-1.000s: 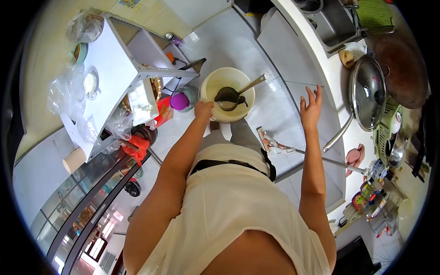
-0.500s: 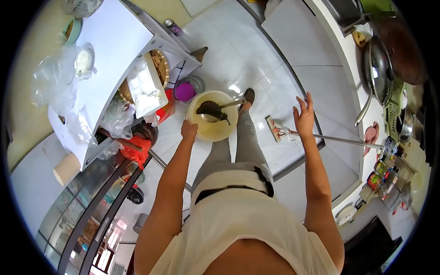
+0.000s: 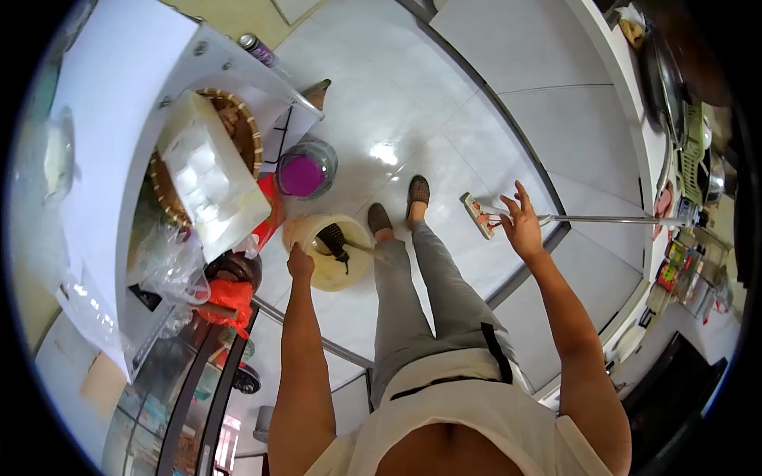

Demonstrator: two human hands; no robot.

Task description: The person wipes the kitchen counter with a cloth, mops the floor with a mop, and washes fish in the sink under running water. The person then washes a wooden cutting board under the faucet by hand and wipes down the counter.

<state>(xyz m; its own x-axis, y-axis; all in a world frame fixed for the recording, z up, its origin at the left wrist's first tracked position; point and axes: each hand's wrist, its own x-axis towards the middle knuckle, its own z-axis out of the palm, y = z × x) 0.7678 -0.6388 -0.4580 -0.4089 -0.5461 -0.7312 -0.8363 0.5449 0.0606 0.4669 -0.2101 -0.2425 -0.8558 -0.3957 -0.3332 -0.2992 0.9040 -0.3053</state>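
Observation:
My left hand (image 3: 299,262) is closed on the rim of a cream plastic bucket (image 3: 344,276), down to the left of my legs. Inside the bucket rests a dark slotted skimmer (image 3: 330,236), its handle leaning over the right rim. What else the bucket holds is hard to make out. On the other side, my right hand (image 3: 521,228) hangs in the air with its fingers apart, holding nothing. It overlaps the view of a mop (image 3: 479,216), whose metal pole runs right toward the counter; the two seem apart.
A clear container with a purple disc (image 3: 302,174) stands on the floor beyond the bucket. To the left, a shelf unit carries a white box (image 3: 210,174) and a woven basket (image 3: 255,131). A red bag (image 3: 230,303) hangs below. At right runs a counter (image 3: 635,103) with cookware.
My left hand and the bucket have moved left and nearer to the shelf unit. Both of my shoes now show. My right hand stays open, and the view has shifted.

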